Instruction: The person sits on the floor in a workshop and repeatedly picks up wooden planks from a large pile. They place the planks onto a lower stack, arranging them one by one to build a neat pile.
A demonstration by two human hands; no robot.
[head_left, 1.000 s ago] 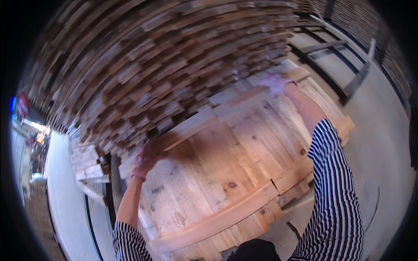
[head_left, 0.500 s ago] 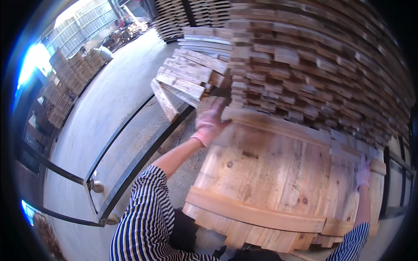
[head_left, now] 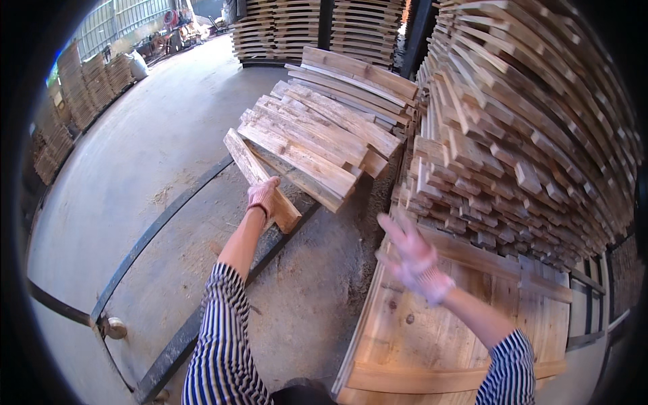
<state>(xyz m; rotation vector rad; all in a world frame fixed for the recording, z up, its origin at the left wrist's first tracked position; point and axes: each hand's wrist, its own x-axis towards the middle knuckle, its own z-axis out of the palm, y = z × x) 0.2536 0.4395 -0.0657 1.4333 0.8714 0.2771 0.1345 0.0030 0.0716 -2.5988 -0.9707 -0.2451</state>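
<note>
My left hand (head_left: 262, 196), in a pinkish glove, is closed round the edge of a loose wooden board (head_left: 244, 156). The board lies slanted at the near left of a pile of rough boards (head_left: 307, 135). My right hand (head_left: 413, 255), also gloved and slightly blurred, hovers with fingers apart above the far left corner of a flat wooden panel (head_left: 459, 324), holding nothing. Broad planks form the panel, with cross battens along its near edge and its far edge.
A tall stack of slatted wood (head_left: 513, 142) rises behind the panel on the right. Dark metal rails (head_left: 169, 358) run low on the left, with a small wheel (head_left: 116, 328) beside them. More slatted stacks (head_left: 277, 34) stand at the back.
My left hand has left the panel's far left corner and closed on the loose board. My right hand has come left from the panel's right side. The view has swung left.
</note>
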